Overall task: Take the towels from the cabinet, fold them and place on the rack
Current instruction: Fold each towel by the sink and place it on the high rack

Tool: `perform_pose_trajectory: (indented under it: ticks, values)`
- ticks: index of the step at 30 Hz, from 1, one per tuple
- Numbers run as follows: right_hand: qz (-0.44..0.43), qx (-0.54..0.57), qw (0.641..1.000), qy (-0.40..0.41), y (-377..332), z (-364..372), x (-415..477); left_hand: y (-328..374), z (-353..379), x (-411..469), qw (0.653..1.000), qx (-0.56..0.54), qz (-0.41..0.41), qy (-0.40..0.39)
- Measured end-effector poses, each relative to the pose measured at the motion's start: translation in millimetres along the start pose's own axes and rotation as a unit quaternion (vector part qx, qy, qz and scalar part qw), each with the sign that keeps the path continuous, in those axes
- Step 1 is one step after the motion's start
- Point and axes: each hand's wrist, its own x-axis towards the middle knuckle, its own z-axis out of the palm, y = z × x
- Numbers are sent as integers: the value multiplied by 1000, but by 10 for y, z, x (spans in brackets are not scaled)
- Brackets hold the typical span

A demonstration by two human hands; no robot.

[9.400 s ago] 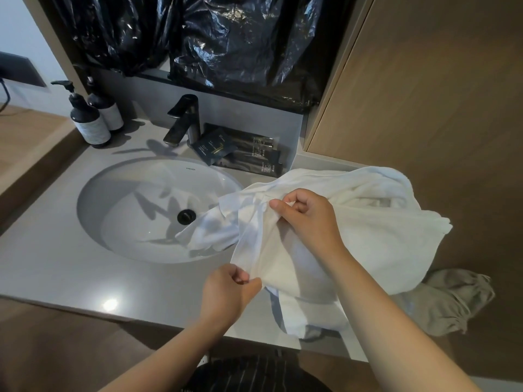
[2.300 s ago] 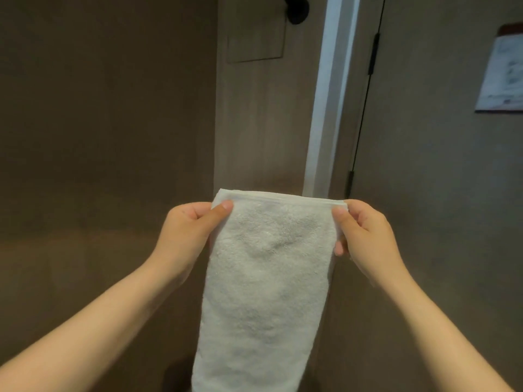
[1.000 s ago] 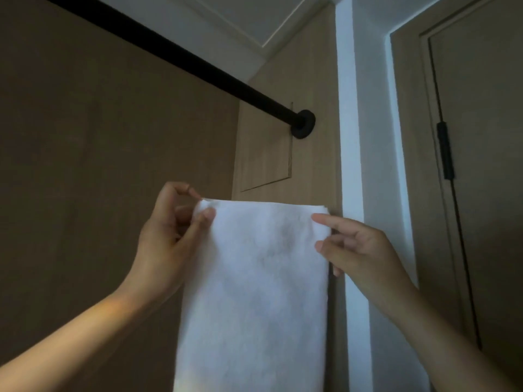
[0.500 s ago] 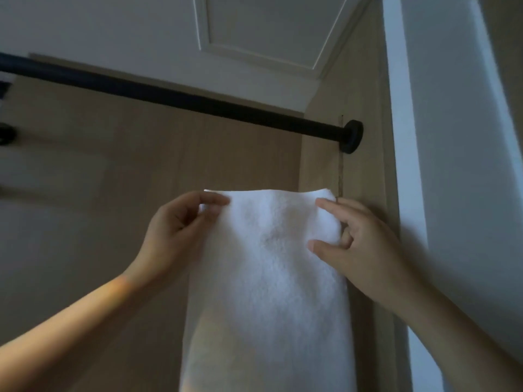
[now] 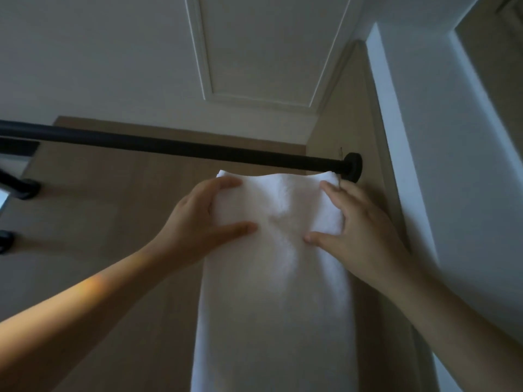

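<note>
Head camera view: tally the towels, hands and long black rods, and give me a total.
White towel: 1
Hands, left hand and right hand: 2
Long black rod: 1
Total: 4

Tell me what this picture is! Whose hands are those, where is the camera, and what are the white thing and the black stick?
There is no machine here, just a person. The camera sits on the person's head, so you see what they see, and right now it looks upward. The two arms reaching in are theirs: the left hand and the right hand. Together they hold up a white towel near its top edge, one hand on each side, while the rest hangs down. The black stick is the rack, a bar fixed to the wooden wall. The towel's top edge is just under the bar and not over it yet. Above is the white ceiling.
</note>
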Motion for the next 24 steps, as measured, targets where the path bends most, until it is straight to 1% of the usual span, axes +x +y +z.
perform_pose_trajectory:
  ticks: [5,8,10,12,15,18,21,24]
  values:
    - [0,3,1000,24,32,-65,399,-48,62,510,997,17,12,76]
    - [1,-18,999,52,51,-123,686,-41,31,847,994,33,45,90]
    - [3,-20,997,69,40,-147,904,-24,3,1082,991,70,62,91]
    - [16,-23,998,64,3,-119,1116,-17,-2,1302,989,115,46,75]
    - [66,-75,995,23,-23,33,1358,11,-1,1546,982,181,-30,32]
    - [113,-163,980,-9,8,177,1473,19,-9,1658,952,287,-89,-54]
    - [101,-174,979,-13,65,200,1494,22,-27,1598,937,330,-90,-77]
    - [79,-169,982,2,89,197,1478,38,-56,1429,940,327,-69,-65]
